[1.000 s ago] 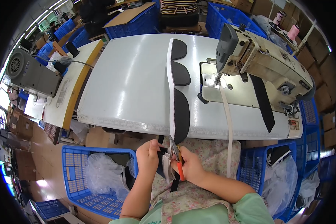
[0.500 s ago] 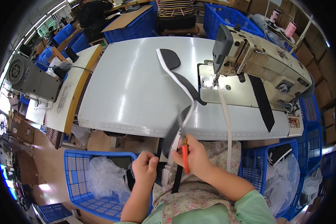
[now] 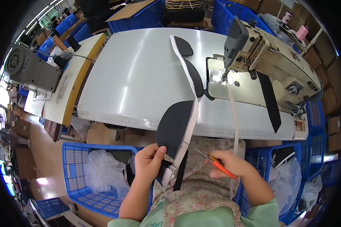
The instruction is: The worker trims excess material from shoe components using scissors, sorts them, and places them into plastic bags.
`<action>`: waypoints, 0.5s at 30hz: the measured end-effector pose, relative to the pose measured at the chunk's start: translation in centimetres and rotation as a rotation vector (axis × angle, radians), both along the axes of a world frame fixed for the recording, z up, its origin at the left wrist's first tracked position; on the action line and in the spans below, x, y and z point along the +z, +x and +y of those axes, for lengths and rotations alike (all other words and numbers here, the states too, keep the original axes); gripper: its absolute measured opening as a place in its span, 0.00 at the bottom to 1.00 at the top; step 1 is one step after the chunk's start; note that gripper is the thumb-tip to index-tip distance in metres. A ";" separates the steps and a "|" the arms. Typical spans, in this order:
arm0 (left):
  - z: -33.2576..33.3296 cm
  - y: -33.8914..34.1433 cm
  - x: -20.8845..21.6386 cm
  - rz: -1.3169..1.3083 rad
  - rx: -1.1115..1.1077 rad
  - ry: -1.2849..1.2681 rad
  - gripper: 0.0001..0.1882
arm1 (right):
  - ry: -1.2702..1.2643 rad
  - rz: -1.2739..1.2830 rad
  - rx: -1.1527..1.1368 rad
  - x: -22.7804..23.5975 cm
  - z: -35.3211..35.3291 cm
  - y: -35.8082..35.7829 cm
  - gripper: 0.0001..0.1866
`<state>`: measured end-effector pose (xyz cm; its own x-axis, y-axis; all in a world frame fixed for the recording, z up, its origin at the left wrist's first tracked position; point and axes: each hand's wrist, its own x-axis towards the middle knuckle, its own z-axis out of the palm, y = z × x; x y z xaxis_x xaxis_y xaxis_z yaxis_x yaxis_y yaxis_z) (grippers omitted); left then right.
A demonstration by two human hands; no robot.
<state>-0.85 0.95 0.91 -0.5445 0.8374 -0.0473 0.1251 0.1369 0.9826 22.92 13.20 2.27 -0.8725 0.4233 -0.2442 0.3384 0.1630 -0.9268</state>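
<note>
The left hand (image 3: 149,163) pinches a black curved fabric piece (image 3: 173,128) sewn along a white tape strip (image 3: 188,85), just below the grey tabletop (image 3: 132,75) edge; the right hand (image 3: 231,163) grips orange-handled thread snips (image 3: 217,164) beside the cream sewing machine (image 3: 276,62).

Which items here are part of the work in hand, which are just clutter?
In use:
- left hand gripping the black pieces sewn along a white tape
- right hand holding orange-handled snips

Lying about:
- sewing machine
- black strap on the table
- blue crate with plastic bags
- grey motor unit
</note>
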 end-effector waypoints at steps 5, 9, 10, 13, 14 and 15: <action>0.2 0.2 0.2 0.122 -0.002 -0.011 0.12 | 0.071 -0.304 0.238 1.3 0.7 2.1 0.31; 0.5 0.8 1.1 0.267 -0.063 -0.044 0.14 | 0.122 -0.345 0.255 1.2 0.4 0.9 0.34; 0.5 0.9 1.5 0.306 -0.058 -0.051 0.15 | 0.147 -0.335 0.267 1.1 0.3 0.6 0.36; 0.4 0.8 1.8 0.358 -0.062 -0.036 0.14 | 0.132 -0.401 0.286 1.7 0.4 -0.5 0.38; 0.4 0.8 1.8 0.358 -0.064 -0.036 0.14 | 0.131 -0.401 0.284 1.6 0.4 -0.5 0.38; 0.5 0.8 1.8 0.377 -0.058 -0.032 0.14 | 0.160 -0.393 0.292 1.4 0.4 -0.4 0.39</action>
<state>-0.08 1.41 2.75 -0.4809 0.8685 0.1204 0.4853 0.1493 0.8615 22.51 13.62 3.68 -0.8150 0.2343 -0.5300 0.5757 0.4319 -0.6943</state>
